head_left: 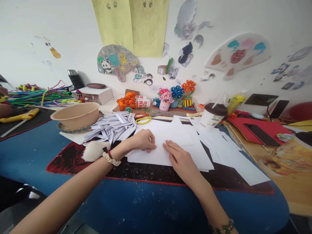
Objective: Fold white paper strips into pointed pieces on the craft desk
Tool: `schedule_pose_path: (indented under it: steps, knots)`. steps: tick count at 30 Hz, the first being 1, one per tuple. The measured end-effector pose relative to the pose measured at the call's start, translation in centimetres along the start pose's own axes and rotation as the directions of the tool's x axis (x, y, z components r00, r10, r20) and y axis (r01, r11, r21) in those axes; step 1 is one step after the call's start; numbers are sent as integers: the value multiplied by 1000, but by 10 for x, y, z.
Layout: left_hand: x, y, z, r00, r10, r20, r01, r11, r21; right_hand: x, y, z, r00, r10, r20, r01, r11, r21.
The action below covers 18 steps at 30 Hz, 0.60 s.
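Note:
A stack of white paper [146,157] lies on a dark, red-edged mat in front of me. On top is a white sheet [174,133] whose near edge runs between my hands; it looks folded over. My left hand [143,139] is closed at that edge, thumb and forefinger pinched on the sheet, the other fingers curled under. My right hand [181,159] rests on the paper with fingers stretched out together, fingertips at the same edge. A heap of narrow folded paper strips [113,126] sits beyond my left wrist.
Left of the strips stands a beige basin [75,115]. Yellow-handled scissors [143,120] lie behind the stack. A lidded cup [211,117] and loose sheets [251,167] are at the right. Handmade flowers [164,99] line the wall. Part of another person's hand [6,109] shows far left.

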<state>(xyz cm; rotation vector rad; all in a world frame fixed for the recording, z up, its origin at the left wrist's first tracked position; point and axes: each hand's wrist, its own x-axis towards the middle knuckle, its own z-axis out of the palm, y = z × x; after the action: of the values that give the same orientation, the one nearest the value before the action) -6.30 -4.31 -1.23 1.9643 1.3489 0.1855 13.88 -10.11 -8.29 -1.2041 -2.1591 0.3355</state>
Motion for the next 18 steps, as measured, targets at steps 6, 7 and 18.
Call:
schedule_pose_path:
  steps: [6, 7, 18]
  knots:
    - [2, -2, -1, 999, -29, 16, 29, 999, -26, 0, 0, -1, 1000, 6, 29, -6, 1000, -24]
    - [1, -3, -2, 999, -35, 18, 36, 999, -30, 0, 0, -1, 1000, 7, 28, -7, 1000, -23]
    - [-8, -15, -10, 997, -61, 52, 64, 996, -62, -1, -1, 0, 1000, -4, 1, 4, 1000, -22]
